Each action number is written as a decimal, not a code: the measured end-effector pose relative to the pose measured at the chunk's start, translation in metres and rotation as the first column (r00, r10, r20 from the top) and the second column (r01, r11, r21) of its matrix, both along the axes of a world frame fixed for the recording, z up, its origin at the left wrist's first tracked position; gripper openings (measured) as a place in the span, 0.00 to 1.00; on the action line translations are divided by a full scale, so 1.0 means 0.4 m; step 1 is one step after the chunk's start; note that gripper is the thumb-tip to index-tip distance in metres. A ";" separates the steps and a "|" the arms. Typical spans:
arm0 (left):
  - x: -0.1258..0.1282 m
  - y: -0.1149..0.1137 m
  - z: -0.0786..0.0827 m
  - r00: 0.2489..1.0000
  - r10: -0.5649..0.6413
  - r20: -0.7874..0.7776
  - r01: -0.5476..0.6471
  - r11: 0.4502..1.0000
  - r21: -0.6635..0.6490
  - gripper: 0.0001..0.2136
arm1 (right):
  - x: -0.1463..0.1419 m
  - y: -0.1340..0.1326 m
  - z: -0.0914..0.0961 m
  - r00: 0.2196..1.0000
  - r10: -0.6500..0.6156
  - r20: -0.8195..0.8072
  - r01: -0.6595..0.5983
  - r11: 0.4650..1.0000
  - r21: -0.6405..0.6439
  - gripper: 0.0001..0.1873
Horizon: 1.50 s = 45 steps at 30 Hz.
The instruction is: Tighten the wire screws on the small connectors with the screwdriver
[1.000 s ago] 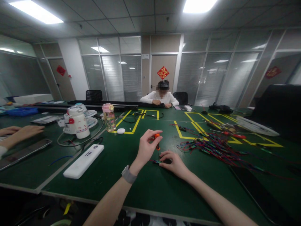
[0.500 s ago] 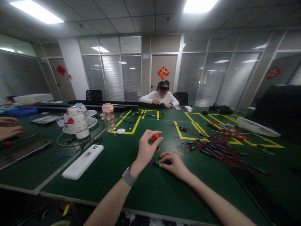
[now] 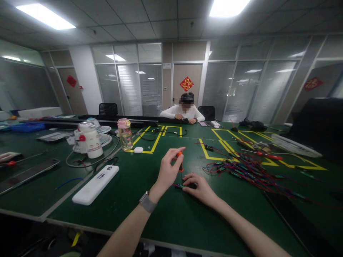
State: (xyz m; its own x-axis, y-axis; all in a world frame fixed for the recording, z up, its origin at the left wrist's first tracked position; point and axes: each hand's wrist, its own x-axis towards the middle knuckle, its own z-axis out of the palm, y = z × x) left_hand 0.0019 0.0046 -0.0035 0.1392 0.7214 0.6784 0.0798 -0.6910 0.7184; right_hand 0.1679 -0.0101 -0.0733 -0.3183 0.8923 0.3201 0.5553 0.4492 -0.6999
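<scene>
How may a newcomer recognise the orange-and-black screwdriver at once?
At the large green table, find the bare left hand with a grey-banded watch at its wrist. It grips the orange-and-black screwdriver, which points down toward a small green circuit board by the right hand. Unlike the red tool handles lying farther right, it is held upright.

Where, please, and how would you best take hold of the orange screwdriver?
Probably by its orange handle, from above and the left, as the left hand does: the screwdriver stands nearly upright, its thin shaft pointing down at the circuit board.
</scene>
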 end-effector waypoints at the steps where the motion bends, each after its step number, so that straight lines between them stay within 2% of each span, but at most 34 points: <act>1: 0.001 0.000 0.000 0.999 -0.046 0.013 0.046 0.999 -0.024 0.14 | 0.000 -0.001 0.001 1.000 0.003 0.000 -0.003 1.000 0.002 0.03; 3: 0.002 -0.001 -0.001 0.995 -0.091 0.032 0.093 0.995 -0.047 0.15 | 0.001 -0.001 0.002 1.000 0.004 0.003 -0.004 1.000 0.004 0.04; 4: 0.001 -0.001 -0.001 0.997 -0.078 0.028 0.079 0.996 -0.040 0.14 | 0.001 -0.001 0.002 1.000 0.004 0.005 -0.004 1.000 0.003 0.04; 9: -0.002 -0.001 -0.001 0.994 0.107 -0.023 -0.105 0.992 0.065 0.09 | 0.001 0.000 -0.001 1.000 0.002 0.000 -0.002 1.000 0.003 0.04; 15: 0.002 -0.002 -0.001 0.999 -0.042 -0.011 0.042 0.999 0.018 0.14 | -0.001 0.004 -0.007 1.000 0.002 -0.012 -0.002 1.000 0.004 0.06; 21: 0.000 -0.006 -0.002 0.992 0.115 -0.049 -0.110 0.989 0.095 0.10 | -0.004 0.003 -0.006 1.000 -0.010 -0.008 0.010 1.000 -0.006 0.04; 27: 0.002 -0.010 0.001 0.996 -0.083 -0.040 0.083 0.997 -0.004 0.16 | -0.003 0.004 -0.010 1.000 -0.017 -0.022 0.017 1.000 0.007 0.02; 33: 0.003 -0.009 -0.002 0.997 0.057 -0.047 -0.054 0.997 0.056 0.10 | -0.003 0.003 -0.010 1.000 -0.019 -0.009 0.019 1.000 0.011 0.03; 40: 0.003 -0.006 0.000 0.999 -0.031 -0.034 0.031 1.000 -0.007 0.14 | -0.004 0.002 -0.010 0.999 -0.011 -0.047 0.012 1.000 0.024 0.04; 45: 0.004 -0.008 -0.004 0.995 0.087 -0.048 -0.084 0.994 0.071 0.09 | -0.002 0.006 -0.016 0.998 -0.015 -0.064 0.017 0.999 0.044 0.02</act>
